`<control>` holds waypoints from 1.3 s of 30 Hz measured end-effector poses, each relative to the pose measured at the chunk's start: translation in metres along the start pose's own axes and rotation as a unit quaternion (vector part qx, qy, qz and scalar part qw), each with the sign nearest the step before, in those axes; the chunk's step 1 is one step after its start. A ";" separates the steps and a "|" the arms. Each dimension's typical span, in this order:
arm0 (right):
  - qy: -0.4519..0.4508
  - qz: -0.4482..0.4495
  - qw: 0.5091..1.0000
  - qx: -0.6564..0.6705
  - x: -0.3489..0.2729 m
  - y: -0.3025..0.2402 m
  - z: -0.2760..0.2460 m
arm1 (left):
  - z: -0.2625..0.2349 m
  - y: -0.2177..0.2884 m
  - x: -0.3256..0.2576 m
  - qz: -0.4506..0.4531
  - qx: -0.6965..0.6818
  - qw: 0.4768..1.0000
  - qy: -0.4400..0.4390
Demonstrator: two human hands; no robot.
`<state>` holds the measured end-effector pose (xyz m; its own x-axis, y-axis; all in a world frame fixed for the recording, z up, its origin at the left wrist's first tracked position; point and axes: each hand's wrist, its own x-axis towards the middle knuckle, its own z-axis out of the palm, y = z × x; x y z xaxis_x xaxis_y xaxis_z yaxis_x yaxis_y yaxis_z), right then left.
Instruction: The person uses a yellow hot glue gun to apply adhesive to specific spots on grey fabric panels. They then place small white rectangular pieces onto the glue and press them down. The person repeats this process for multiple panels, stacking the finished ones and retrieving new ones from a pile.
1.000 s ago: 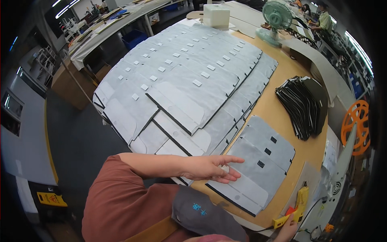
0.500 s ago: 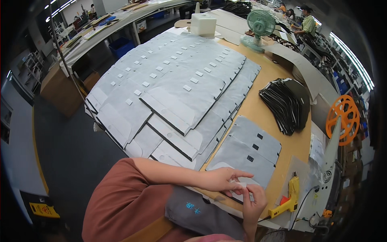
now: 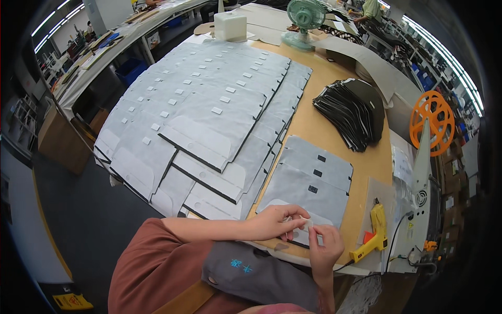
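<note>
The wooden worktable (image 3: 334, 125) fills the scene and serves as the landmark here. Across its far-left stretch spreads a big overlapping layout of grey panels (image 3: 209, 104), each dotted with small white patches. Toward the table's right side lies a fanned stack of black pieces (image 3: 350, 112), and beyond it, off the right edge, stands an orange reel (image 3: 434, 120). At the far end sits a green fan (image 3: 305, 15). Along the near edge rests a small stack of grey panels with black tabs (image 3: 314, 180). Right of that, a yellow glue gun (image 3: 376, 238). On the stack's near corner, the left hand (image 3: 277, 222) and right hand (image 3: 325, 248) meet, fingertips pinched narrow on a small pale strip (image 3: 308, 228).
</note>
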<state>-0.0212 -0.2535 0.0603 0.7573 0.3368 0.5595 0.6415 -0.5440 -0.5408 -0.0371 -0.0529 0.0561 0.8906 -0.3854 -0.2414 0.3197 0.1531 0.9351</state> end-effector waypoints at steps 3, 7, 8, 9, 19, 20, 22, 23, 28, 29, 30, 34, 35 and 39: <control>-0.029 -0.092 0.995 -0.028 0.005 -0.006 0.005 | 0.001 -0.003 -0.004 -0.009 0.008 1.000 -0.023; -0.073 -0.043 0.994 0.063 0.006 -0.008 0.009 | 0.001 0.008 -0.003 -0.023 0.044 0.998 -0.038; -0.069 -0.029 0.993 0.088 0.009 -0.011 0.007 | 0.002 0.010 -0.001 -0.026 0.057 0.997 -0.043; -0.065 -0.019 0.991 0.116 0.013 -0.010 0.010 | 0.000 0.012 0.000 -0.020 0.075 0.996 -0.035; -0.048 0.364 0.850 0.378 0.005 0.010 0.006 | -0.004 0.014 0.008 -0.111 0.064 0.992 0.010; -0.052 0.382 0.833 0.396 0.005 0.011 0.008 | -0.005 0.014 0.008 -0.075 0.097 0.992 0.021; -0.060 0.395 0.822 0.407 0.005 0.014 0.010 | -0.007 0.010 0.011 -0.001 0.152 0.987 0.044; -0.064 0.389 0.826 0.403 0.004 0.017 0.013 | -0.010 0.005 0.013 0.035 0.175 0.982 0.057; -0.103 0.257 0.921 0.274 0.017 0.028 0.013 | -0.022 0.018 0.019 0.061 0.300 0.951 0.044; -0.118 0.235 0.930 0.258 0.021 0.031 0.011 | -0.025 0.022 0.022 0.065 0.317 0.945 0.037; -0.133 0.212 0.938 0.241 0.025 0.033 0.010 | -0.029 0.024 0.026 0.068 0.334 0.940 0.029; -0.104 0.287 0.936 0.175 0.046 0.044 0.020 | -0.042 0.032 0.051 0.110 0.427 0.895 0.058; -0.088 0.315 0.931 0.162 0.052 0.052 0.026 | -0.047 0.031 0.060 0.117 0.444 0.885 0.082; -0.080 0.334 0.930 0.132 0.062 0.084 0.055 | -0.068 0.003 0.088 0.216 0.496 0.827 0.153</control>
<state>0.0868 -0.2362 0.0152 0.9926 0.1124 -0.0463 0.0123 -0.4716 -0.8817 0.0644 -0.0245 0.0203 0.9408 -0.2184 0.2592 -0.3380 -0.6633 0.6677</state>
